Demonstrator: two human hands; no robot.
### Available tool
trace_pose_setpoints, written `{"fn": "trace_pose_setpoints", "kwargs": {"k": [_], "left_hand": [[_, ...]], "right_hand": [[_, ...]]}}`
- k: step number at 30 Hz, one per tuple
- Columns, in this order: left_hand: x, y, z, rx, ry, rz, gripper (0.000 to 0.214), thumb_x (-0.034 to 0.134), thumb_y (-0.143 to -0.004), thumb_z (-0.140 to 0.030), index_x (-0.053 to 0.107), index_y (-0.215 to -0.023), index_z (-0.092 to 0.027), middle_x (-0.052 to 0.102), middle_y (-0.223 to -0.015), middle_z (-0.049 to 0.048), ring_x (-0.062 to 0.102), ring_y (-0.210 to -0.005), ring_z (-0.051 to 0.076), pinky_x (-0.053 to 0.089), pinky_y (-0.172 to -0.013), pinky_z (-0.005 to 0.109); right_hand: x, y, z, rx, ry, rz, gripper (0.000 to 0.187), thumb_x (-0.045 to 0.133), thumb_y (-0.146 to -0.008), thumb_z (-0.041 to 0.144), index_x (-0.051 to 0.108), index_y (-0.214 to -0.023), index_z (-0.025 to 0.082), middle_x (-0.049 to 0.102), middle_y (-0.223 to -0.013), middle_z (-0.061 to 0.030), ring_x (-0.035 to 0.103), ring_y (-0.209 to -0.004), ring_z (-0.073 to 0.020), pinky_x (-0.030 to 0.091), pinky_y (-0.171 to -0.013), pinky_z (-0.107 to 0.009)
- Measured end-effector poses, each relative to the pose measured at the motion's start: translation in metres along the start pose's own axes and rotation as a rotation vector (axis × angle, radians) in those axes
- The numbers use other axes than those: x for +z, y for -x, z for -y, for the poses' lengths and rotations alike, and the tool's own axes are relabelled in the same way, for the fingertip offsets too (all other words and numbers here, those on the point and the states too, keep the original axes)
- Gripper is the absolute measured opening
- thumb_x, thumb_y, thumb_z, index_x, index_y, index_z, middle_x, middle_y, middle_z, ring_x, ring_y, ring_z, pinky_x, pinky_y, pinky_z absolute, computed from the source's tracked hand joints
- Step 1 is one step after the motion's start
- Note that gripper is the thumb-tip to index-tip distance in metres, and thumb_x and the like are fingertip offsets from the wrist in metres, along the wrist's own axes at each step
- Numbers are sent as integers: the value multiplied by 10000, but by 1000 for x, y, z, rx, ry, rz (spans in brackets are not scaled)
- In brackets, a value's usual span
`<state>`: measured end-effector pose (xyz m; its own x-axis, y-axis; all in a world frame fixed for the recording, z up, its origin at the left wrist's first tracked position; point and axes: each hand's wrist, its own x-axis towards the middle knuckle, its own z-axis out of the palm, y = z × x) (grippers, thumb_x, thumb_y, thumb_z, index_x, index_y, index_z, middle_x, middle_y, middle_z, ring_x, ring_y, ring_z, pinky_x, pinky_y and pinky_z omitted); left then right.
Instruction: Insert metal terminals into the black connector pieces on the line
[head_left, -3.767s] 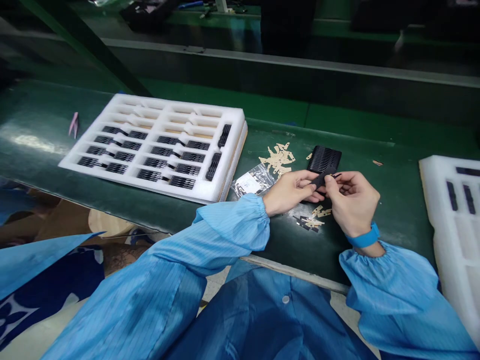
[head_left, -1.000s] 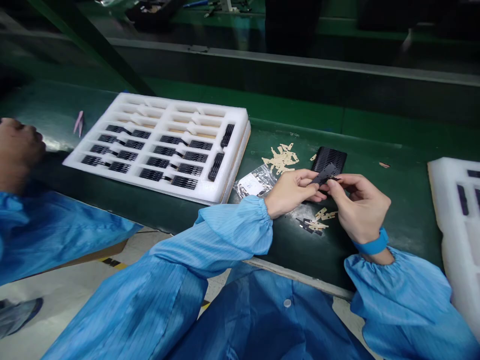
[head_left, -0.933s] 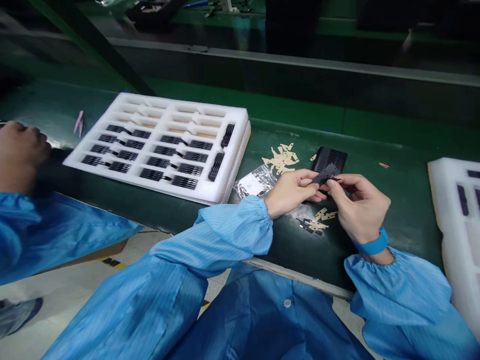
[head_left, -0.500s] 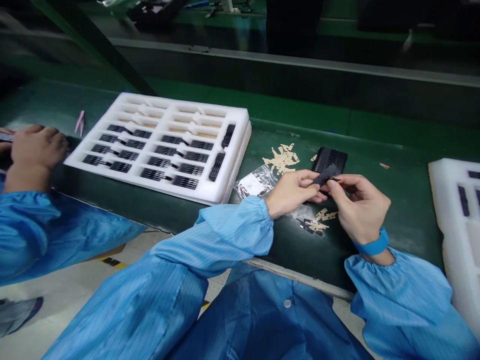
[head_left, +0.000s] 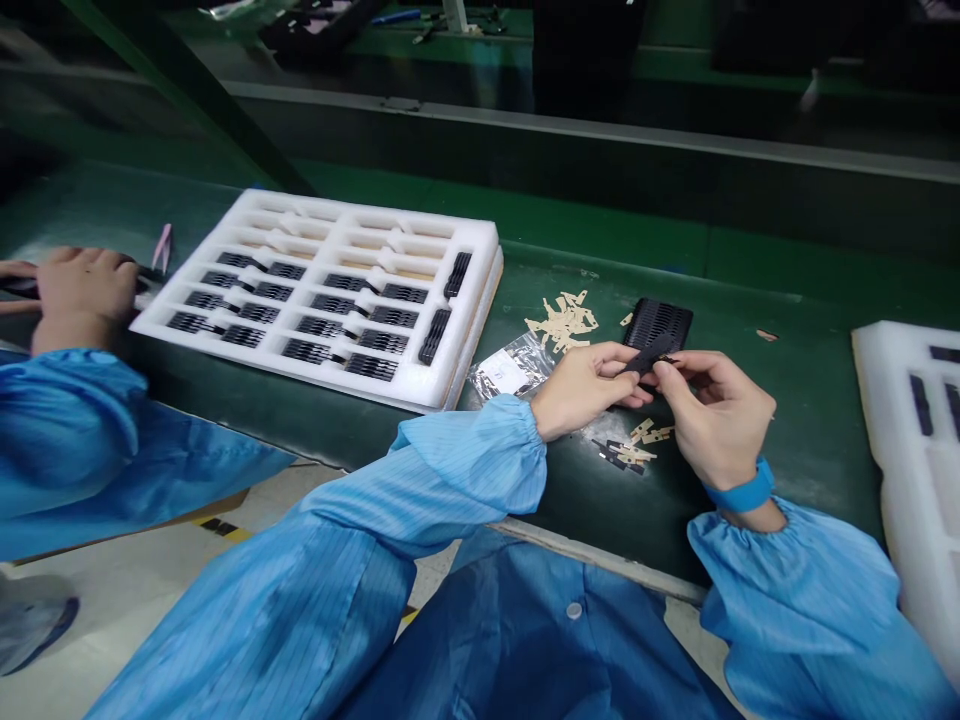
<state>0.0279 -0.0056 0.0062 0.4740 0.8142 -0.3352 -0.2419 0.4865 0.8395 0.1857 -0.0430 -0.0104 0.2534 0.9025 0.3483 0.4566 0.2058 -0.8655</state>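
My left hand [head_left: 592, 385] is closed on a flat black strip-like part [head_left: 651, 352], pinched between thumb and fingers. At the near right end of that part, my right hand [head_left: 716, 410] is closed too, thumb against forefinger; the exact spot it grips is small and partly hidden. Behind both hands lies a black ribbed block [head_left: 660, 320]. Cream-coloured flat slips [head_left: 562, 320] form a loose pile beyond my left hand. A clear plastic bag with a white label [head_left: 504, 370] lies by my left wrist. Below my hands are several black and cream pieces [head_left: 628, 452].
A white foam tray [head_left: 330, 290] holding rows of black parts stands to the left. Another foam tray [head_left: 870, 400] is at the right edge. A co-worker's hand [head_left: 86, 295] is at the far left, near pink tweezers [head_left: 162, 248].
My hands stay almost still on the black part. The co-worker's hand at the left has shifted slightly to the right, towards the foam tray.
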Motion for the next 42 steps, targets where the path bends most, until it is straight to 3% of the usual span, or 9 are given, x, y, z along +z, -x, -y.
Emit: {"fn": "trace_pose_setpoints", "kwargs": {"k": [8, 14, 18, 21, 24, 29, 34, 38, 42], "left_hand": [[-2, -1, 3, 32, -39, -17, 217, 747, -850, -213, 631, -985, -88, 708, -726, 29, 704, -682, 108, 589, -700, 228], [-3, -3, 5, 55, -55, -40, 160, 721, -868, -186, 603, -914, -89, 697, -684, 21, 692, -635, 101, 573, -644, 210], [-4, -3, 5, 58, -44, -29, 146, 694, -889, -182, 583, -918, -92, 712, -721, 37, 690, -633, 104, 574, -649, 226], [-4, -2, 4, 70, -25, 3, 205, 670, -907, -183, 580, -1074, -104, 740, -810, 57, 695, -650, 106, 576, -667, 243], [-4, -1, 3, 79, -29, 43, 320, 671, -915, -235, 528, -1185, -142, 747, -850, 58, 706, -670, 115, 568, -658, 239], [-4, 1, 2, 57, -99, 60, 249, 624, -950, -324, 467, -1049, -158, 751, -879, 80, 708, -647, 120, 546, -602, 212], [-3, 1, 1, 84, -159, 51, 141, 550, -974, -250, 451, -1013, -157, 736, -877, 80, 701, -658, 124, 498, -509, 172], [-2, 0, 4, 98, -204, 31, 88, 532, -953, -153, 472, -1018, -150, 696, -856, 43, 708, -710, 129, 562, -572, 213], [-5, -1, 13, 142, -250, 30, 154, 610, -921, -196, 490, -1007, -152, 674, -881, 31, 710, -785, 130, 606, -660, 247]], "right_hand": [[0, -1, 3, -60, 7, 18, 91, 722, -879, 282, 722, -934, 209, 709, -898, -46, 675, -789, -181, 548, -701, -321], [-2, 0, 12, -287, 196, 27, 92, 690, -875, 219, 712, -964, 212, 704, -945, -63, 662, -807, -196, 558, -755, -352], [-5, 0, 11, -331, 331, -6, 355, 671, -868, 223, 655, -1222, 229, 685, -1071, -91, 659, -824, -213, 562, -840, -409], [-6, -1, 6, -271, 299, -90, 540, 671, -864, 233, 543, -1389, 225, 673, -1103, -98, 662, -784, -207, 561, -829, -416], [-5, -2, 2, -199, 225, -145, 476, 661, -878, 251, 566, -1344, 220, 673, -1075, -92, 664, -768, -199, 562, -783, -391], [-2, 0, 1, -162, 163, -128, 413, 654, -891, 233, 593, -1298, 201, 680, -1011, -74, 655, -740, -176, 561, -755, -360], [-2, 1, 8, -215, 197, -54, 212, 638, -902, 227, 684, -1108, 210, 690, -933, -58, 659, -767, -189, 553, -734, -351], [-2, 1, 14, -236, 204, 25, 174, 652, -890, 226, 690, -1060, 216, 668, -893, -41, 641, -737, -176, 547, -690, -335], [-1, 1, 16, -248, 227, 31, 136, 669, -877, 225, 677, -1013, 213, 644, -854, -28, 605, -679, -157, 525, -628, -310]]}}
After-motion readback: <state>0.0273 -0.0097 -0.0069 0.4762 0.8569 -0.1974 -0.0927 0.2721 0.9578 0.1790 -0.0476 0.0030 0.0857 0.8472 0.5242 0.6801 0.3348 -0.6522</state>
